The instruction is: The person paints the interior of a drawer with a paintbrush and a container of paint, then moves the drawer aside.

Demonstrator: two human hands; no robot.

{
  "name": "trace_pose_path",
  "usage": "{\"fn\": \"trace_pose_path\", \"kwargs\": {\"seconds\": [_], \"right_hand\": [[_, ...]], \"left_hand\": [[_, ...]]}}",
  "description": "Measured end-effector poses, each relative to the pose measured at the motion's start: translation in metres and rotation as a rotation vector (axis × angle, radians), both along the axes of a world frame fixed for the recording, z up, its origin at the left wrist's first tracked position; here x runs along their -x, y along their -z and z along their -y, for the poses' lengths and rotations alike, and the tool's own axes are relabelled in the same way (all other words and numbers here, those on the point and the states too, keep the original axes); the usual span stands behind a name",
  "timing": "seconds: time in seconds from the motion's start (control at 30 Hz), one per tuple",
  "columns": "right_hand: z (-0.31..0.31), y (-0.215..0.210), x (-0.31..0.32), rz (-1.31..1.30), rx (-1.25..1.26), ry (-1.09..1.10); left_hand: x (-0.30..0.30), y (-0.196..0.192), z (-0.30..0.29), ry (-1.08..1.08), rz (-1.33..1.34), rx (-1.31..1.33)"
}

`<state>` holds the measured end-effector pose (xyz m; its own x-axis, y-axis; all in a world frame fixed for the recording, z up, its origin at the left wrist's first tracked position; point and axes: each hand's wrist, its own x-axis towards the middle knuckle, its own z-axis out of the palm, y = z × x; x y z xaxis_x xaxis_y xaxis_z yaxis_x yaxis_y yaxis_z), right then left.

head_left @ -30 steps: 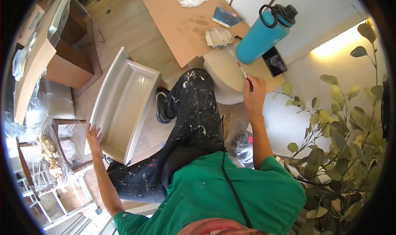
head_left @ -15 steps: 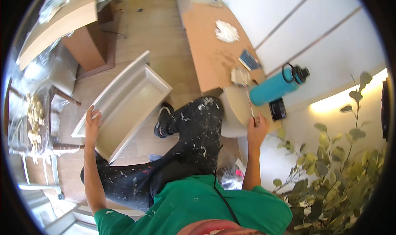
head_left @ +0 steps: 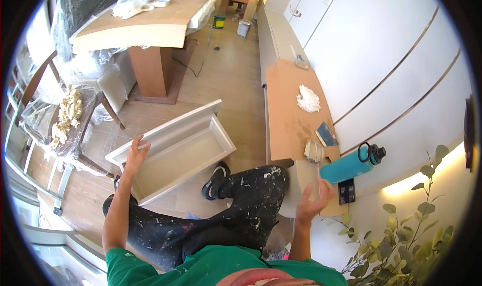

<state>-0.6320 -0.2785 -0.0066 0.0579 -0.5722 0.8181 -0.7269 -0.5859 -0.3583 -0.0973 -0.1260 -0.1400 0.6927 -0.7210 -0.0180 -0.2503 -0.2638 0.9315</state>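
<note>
A white drawer stands tilted on the floor by my legs, its long front panel at the upper left. My left hand grips the edge of that panel, fingers curled over it. On the right, my right hand is off the bench top, thumb and fingers apart, with nothing visible in it. Just beyond its fingertips lies a paintbrush with pale bristles, its thin handle pointing toward me. A teal bottle lies tilted beside the brush, and a dark phone is next to it.
A long bench covered with brown board runs along the white wall, bearing a crumpled white cloth and a blue-grey pad. A leafy plant stands near right. At left are a plastic-wrapped chair and a table.
My right hand has let go of the paintbrush handle and its fingers have spread. The view has shifted, so the drawer and bench appear lower and farther right. My left hand stays on the drawer.
</note>
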Motion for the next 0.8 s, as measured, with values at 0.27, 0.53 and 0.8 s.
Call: {"fn": "trace_pose_path", "kwargs": {"seconds": [0.27, 0.53, 0.8], "right_hand": [[0.047, 0.079, -0.160, 0.206, -1.432, -1.071], [0.106, 0.287, -0.245, 0.533, -1.893, 0.006], [0.108, 0.333, -0.244, 0.564, -1.436, 0.149]], "left_hand": [[-0.022, 0.017, -0.007, -0.110, 0.164, 0.039], [-0.008, 0.022, 0.006, -0.053, 0.357, -0.021], [-0.017, 0.036, -0.012, -0.005, 0.377, -0.233]]}}
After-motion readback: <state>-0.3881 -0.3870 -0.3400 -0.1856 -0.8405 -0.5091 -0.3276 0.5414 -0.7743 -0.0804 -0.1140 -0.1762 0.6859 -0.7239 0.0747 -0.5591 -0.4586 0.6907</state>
